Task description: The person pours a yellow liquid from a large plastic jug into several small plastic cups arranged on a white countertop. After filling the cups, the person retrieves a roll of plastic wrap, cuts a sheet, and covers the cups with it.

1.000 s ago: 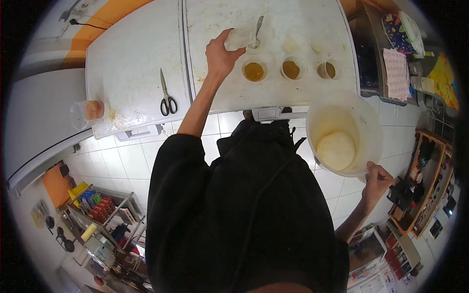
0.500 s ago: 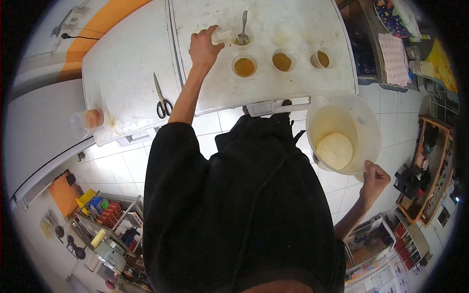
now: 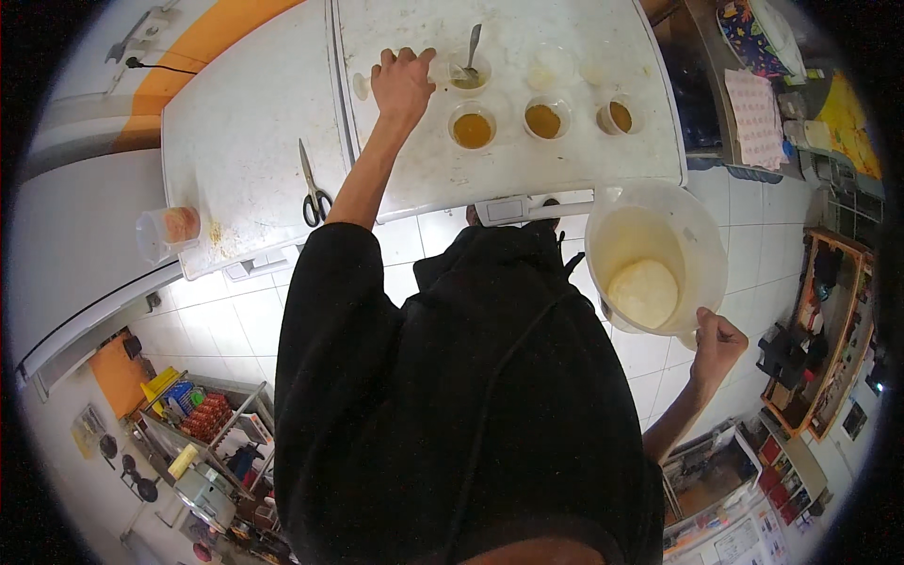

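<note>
My left hand (image 3: 400,75) is spread with fingers bent over the worktop, beside a small clear item (image 3: 361,87), partly hidden. To its right, a clear cup (image 3: 471,81) has a metal spoon (image 3: 476,42) in it. In front stand three cups (image 3: 472,132) (image 3: 542,122) (image 3: 619,119) with yellow-brown contents; pale clear cups (image 3: 551,61) are behind. My right hand (image 3: 718,341) grips the handle of a large translucent pitcher (image 3: 697,254), with pale creamy contents at its bottom, held beside the worktop's front edge.
Black-handled scissors (image 3: 314,202) lie on the left worktop section (image 3: 245,113). A clear container (image 3: 155,235) with pinkish contents is at its left edge. A dark side counter with a pink patterned cloth (image 3: 758,118) is at right. Shelving (image 3: 207,414) shows behind me.
My left hand has moved left and its fingers have spread from their grip on a clear cup. The spoon cup has become more visible. My right hand still holds the pitcher.
</note>
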Motion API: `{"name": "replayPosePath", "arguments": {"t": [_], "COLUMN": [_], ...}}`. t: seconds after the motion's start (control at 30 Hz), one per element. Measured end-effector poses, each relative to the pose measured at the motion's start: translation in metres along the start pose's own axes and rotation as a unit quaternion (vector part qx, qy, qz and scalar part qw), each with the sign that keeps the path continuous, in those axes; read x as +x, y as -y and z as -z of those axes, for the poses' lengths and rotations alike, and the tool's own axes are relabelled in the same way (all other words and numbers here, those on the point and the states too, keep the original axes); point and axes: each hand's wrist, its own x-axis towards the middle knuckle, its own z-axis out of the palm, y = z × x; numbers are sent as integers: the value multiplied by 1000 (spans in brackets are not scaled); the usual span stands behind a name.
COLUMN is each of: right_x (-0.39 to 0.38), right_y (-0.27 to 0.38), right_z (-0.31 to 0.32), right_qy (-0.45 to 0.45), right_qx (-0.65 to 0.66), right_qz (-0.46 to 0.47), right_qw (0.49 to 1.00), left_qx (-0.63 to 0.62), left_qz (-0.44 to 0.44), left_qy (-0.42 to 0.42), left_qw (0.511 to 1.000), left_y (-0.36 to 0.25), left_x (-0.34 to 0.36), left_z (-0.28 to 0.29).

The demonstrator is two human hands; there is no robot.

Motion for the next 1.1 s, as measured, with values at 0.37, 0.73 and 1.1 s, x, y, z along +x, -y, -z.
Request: {"name": "replayPosePath", "arguments": {"t": [0.37, 0.73, 1.1], "right_x": [-5, 0, 5], "right_y": [-2, 13, 37], "right_z": [1, 9, 9], "right_qy": [20, 65, 74], "right_qx": [-11, -39, -48], "right_qz": [12, -14, 110], "right_qw": [1000, 997, 990], "left_qx": [147, 195, -354], "left_qz": [-148, -132, 17], "left_qy": [-97, -97, 93], "left_qw": [973, 967, 930], "left_y": [-14, -17, -80], "left_x": [17, 20, -171], "left_z": [-4, 21, 50]}}
